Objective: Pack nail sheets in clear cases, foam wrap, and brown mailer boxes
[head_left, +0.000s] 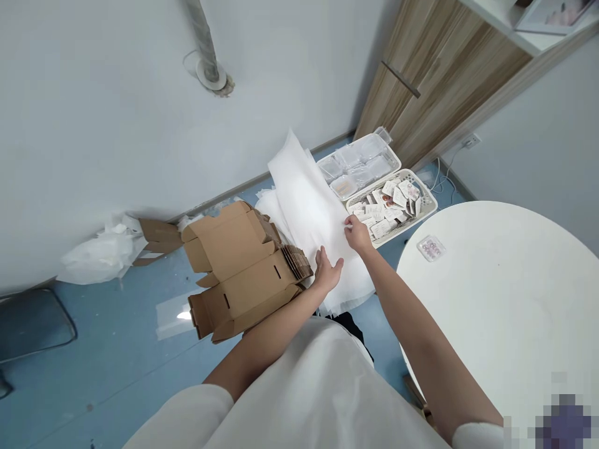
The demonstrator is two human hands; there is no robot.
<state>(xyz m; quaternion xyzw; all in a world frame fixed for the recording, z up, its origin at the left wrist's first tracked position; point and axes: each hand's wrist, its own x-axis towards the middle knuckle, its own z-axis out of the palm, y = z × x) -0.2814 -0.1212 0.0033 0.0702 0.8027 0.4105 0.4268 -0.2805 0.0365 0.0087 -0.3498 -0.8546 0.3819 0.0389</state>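
A tall stack of thin white packing foam sheets [304,199] stands in front of me, its upper sheets bent and leaning toward the wall. My left hand [329,272] lies over the left side of the foam, thumb and fingers apart. At the right edge of the stack, my right hand [358,235] has its fingers curled in a pinch on a foam sheet. Flattened brown cardboard boxes [238,249] are piled just left of my left hand. Beyond my right hand sits a white basket [428,202] full of small printed cards.
A second white basket [395,163] holds clear plastic cases. The round white table [496,299] on the right carries a small clear case [431,248]. White plastic bags [105,252] lie by the wall, near a dark chair [35,324]. A wooden cabinet [435,68] stands behind.
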